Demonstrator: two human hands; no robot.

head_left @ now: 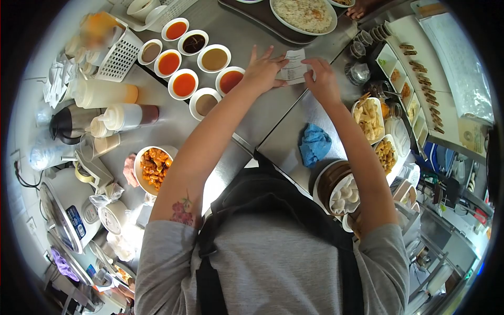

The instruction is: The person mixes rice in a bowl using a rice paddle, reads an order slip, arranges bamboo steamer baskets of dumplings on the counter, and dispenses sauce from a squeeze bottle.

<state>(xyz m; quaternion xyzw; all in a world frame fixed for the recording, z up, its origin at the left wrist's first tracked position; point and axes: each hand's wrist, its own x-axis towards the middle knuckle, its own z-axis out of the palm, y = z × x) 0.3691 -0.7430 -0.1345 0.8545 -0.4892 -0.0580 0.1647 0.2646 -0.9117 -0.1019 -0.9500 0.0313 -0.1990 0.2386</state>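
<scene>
Nearest, a steamer of white dumplings sits right and a bowl of glazed orange-red pieces left, with a blue cloth beyond. Farther, small bowls of red and brown sauces crowd left of the paper slip, its long axis running near to far between the left hand, fingers spread, and bent-fingered right hand, whose pinch I cannot tell. Farthest lies a plate of rice.

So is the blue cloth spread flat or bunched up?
Bunched up: the blue cloth lies in a crumpled heap on the steel counter, with creases and folds across it and no flat, opened-out area.
</scene>
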